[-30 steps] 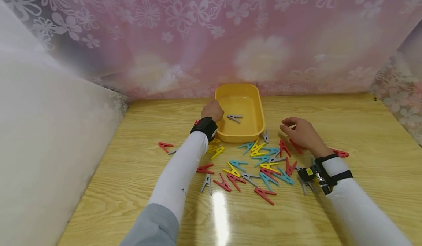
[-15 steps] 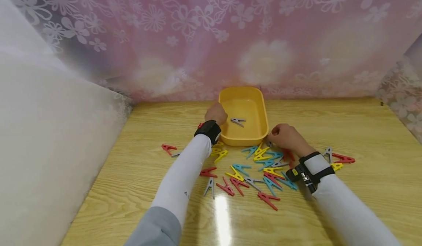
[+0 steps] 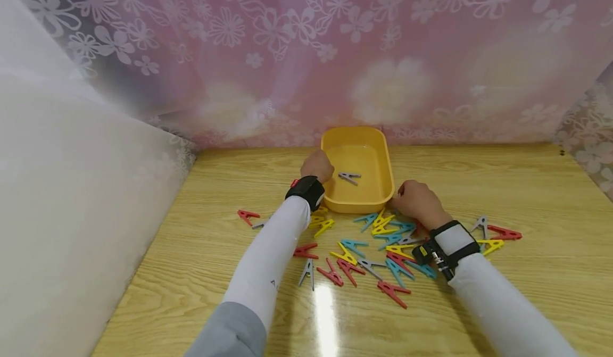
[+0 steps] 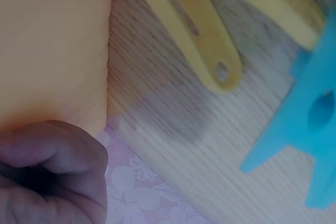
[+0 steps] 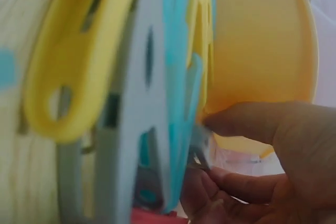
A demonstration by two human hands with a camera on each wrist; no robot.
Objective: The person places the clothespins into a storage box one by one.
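Note:
A yellow plastic basin (image 3: 358, 207) stands at the back of the table with one grey clothespin (image 3: 348, 177) lying inside. My left hand (image 3: 317, 166) is at its left rim, fingers curled against the wall, and appears to grip it. The inner fingers are mostly hidden in the head view. At the basin's front right corner, my right hand (image 3: 415, 202) pinches a grey clothespin (image 5: 199, 148) between thumb and fingers, best seen in the right wrist view. Red, yellow, blue and grey clothespins lie scattered in front of the basin, including a yellow clothespin (image 4: 223, 72) near the left hand.
To the right of the right wrist lie a red clothespin (image 3: 505, 233), a grey one and a yellow one. A red clothespin (image 3: 248, 216) sits far left. A floral curtain (image 3: 268, 80) hangs behind the wooden table (image 3: 191, 272).
My right hand has moved left and slightly down to the basin's front right corner and now pinches a grey clothespin there. The left hand stays at the rim. The view has shifted slightly.

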